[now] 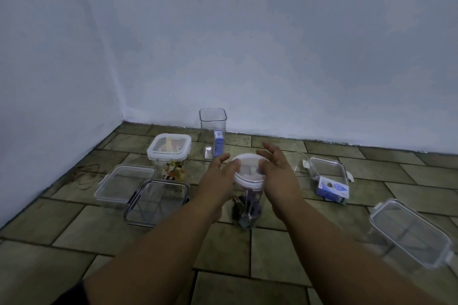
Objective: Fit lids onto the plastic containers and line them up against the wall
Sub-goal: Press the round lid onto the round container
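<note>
A round jar (245, 210) holding dark and purple items stands on the tiled floor in the middle. A white-rimmed round lid (249, 172) sits on top of it. My left hand (218, 181) is at the lid's left side with its thumb on the rim and its fingers spread. My right hand (278, 176) is at the right side, thumb on the rim, fingers relaxed above. By the wall (272, 57) stands a tall square container (213, 129), lidless, with a purple box inside. A square container with a white lid (169, 148) stands to the left.
A shallow clear tub (122, 183) and a dark-rimmed clear container (156, 203) lie at the left. On the right are a clear rectangular tub (324, 167), a blue box (333, 189) and a clear clip lid (411, 233). The walls meet in a corner at the far left.
</note>
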